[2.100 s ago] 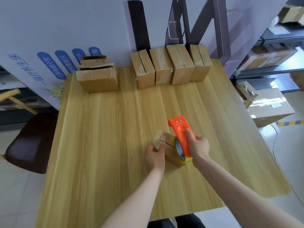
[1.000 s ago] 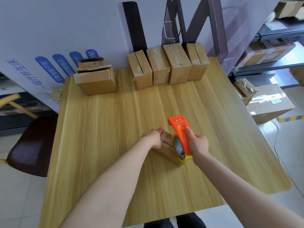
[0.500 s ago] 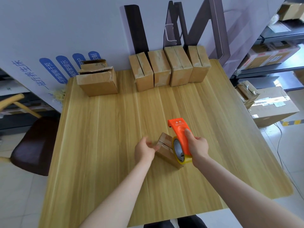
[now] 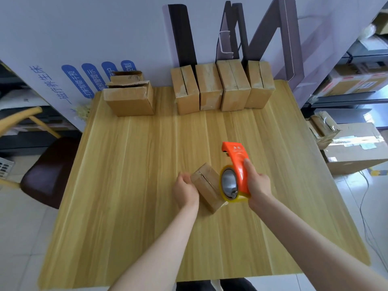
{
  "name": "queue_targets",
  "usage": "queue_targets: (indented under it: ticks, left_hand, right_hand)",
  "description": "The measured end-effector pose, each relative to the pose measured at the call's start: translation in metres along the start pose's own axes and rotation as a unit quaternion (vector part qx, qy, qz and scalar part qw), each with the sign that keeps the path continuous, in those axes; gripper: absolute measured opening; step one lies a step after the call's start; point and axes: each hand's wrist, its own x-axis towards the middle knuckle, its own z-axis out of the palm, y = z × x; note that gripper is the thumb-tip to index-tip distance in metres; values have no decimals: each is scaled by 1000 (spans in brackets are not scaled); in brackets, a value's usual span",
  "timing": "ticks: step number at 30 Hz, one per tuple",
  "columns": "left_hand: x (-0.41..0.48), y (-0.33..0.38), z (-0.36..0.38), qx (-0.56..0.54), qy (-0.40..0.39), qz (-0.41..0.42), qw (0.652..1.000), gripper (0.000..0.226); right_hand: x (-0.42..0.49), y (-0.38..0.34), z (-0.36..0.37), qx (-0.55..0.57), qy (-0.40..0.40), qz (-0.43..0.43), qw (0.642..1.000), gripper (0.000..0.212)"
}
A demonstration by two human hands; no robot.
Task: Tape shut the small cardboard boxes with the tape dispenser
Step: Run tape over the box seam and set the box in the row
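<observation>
Left hand (image 4: 185, 189) has come back from the far end of the small brown cardboard box (image 4: 206, 185) to its near-left side since a second ago; fingers now curl against the left face, holding the box steady; fingertips partly hidden behind the cardboard.

Box lies flat on the pale wood-grain table (image 4: 136, 185), near the middle, turned at an angle to the table edge; top seam between the flaps visible as a dark line; glossy film shows at the near corner, extent of taping cannot be told.

Right hand (image 4: 257, 183) grips the orange plastic tape dispenser (image 4: 235, 160), fingers wrapped round its smooth curved body, thumb on top; yellowish tape roll (image 4: 230, 183) with a shiny grey core sits just beside the box's right edge, contact cannot be told; flat orange head points away from the person.

Far edge of table: row of four brown cardboard boxes (image 4: 222, 87), upright, side by side, scuffed faces, seams showing; well to their left an open-flapped cardboard box (image 4: 130, 97), corrugated edge exposed.

Dark brown chair seat (image 4: 48, 171) left of the table, wooden arm above it.
</observation>
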Motion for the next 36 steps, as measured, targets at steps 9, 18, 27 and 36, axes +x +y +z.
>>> queue_targets:
  ticks: [9, 18, 27, 36]
  left_hand:
    - [-66, -14, 45, -146, -47, -117, 981, 16]
    - [44, 43, 23, -75, 10, -104, 992, 31]
    - [166, 100, 23, -91, -20, -87, 992, 35]
    - [270, 138, 20, -44, -41, -33, 998, 49]
  right_hand:
    - [20, -23, -33, -35, -46, -32, 998, 44]
    - [40, -41, -4, -70, -80, -48, 993, 51]
    - [73, -51, 48, -76, -19, -38, 996, 53]
    - [98, -61, 105, -58, 45, -37, 997, 56]
